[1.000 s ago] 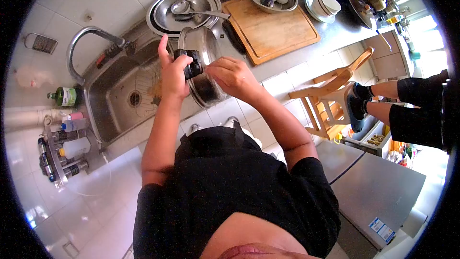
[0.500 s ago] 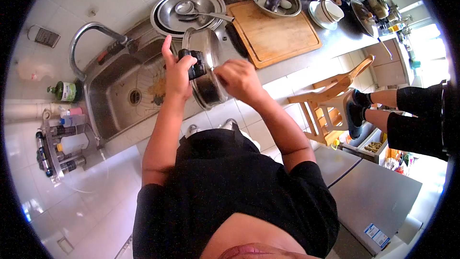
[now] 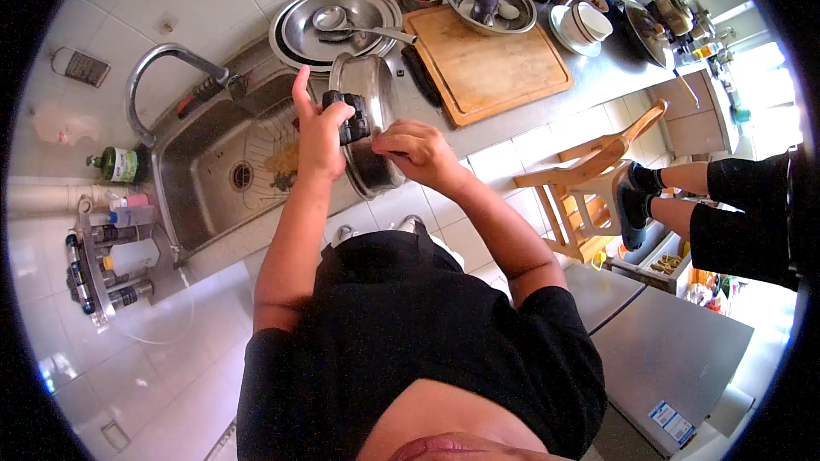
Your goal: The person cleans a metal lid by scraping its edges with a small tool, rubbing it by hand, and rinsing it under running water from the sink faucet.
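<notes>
"One metal pot (image 3: 378, 94) is held where?"
"Beside the sink (image 3: 201, 183), tilted, its black handle (image 3: 355, 126) gripped by the left hand (image 3: 319, 141)."
"And the right hand (image 3: 420, 152)?"
"Curled at the pot; whether anything is pinched cannot be told."

Black shirt (image 3: 418, 333), plain, rounded low neckline. Short sleeves (image 3: 555, 316) in the same black, hems above the elbows; forearms bare. Left hand (image 3: 321, 138) and right hand (image 3: 420, 154) bare. Below the shirt, deeper black lower garment (image 3: 384, 254), edges merging. Pale grey-white footwear (image 3: 412, 223), probably; small, partly hidden.
</notes>
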{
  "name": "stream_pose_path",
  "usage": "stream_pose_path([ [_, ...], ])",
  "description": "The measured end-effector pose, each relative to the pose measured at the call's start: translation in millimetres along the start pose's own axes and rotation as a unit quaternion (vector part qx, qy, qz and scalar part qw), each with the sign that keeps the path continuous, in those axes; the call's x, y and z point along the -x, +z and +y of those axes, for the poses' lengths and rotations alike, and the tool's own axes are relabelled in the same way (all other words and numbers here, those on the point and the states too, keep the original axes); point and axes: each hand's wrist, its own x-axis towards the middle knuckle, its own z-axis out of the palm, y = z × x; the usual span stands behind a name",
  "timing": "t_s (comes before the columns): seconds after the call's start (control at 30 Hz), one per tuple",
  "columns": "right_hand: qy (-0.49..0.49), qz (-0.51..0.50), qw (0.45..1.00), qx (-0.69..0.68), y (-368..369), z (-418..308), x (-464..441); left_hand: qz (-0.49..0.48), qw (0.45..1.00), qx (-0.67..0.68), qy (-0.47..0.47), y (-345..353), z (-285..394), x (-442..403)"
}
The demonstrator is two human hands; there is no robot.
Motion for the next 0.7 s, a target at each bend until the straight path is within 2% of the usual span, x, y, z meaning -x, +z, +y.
stream_pose_path([
  [0.1, -0.011, 0.028, 0.999, 0.021, -4, 7, -9, -0.001, 1.0, 0.01, -0.004, 2, 0, -1],
  [0.2, 0.015, -0.026, 1.0, 0.0, -4, 3, 0, 0.007, 1.0, 0.018, 0.001, -2, 0, -6],
  [0.3, 0.021, 0.01, 0.999, -0.036, -1, 10, 3, 0.003, 1.0, 0.016, -0.015, -3, 3, -5],
  [0.37, 0.081, 0.069, 0.991, -0.075, -3, 17, -5, 0.003, 1.0, 0.021, -0.021, 1, 9, 0],
  [0.4, 0.083, 0.061, 0.992, -0.068, -4, 17, -10, 0.003, 0.999, 0.022, -0.023, 3, 12, 2],
  [0.53, 0.068, 0.003, 0.995, -0.075, -3, 11, -1, 0.003, 1.0, 0.007, -0.025, -4, 11, 0],
  [0.63, 0.035, 0.036, 0.996, -0.075, 0, 15, -4, 0.003, 0.999, 0.015, -0.028, -2, 10, 2],
  [0.7, 0.046, 0.044, 0.997, -0.052, 1, 19, -4, -0.004, 0.999, 0.024, -0.025, -4, 8, 1],
])
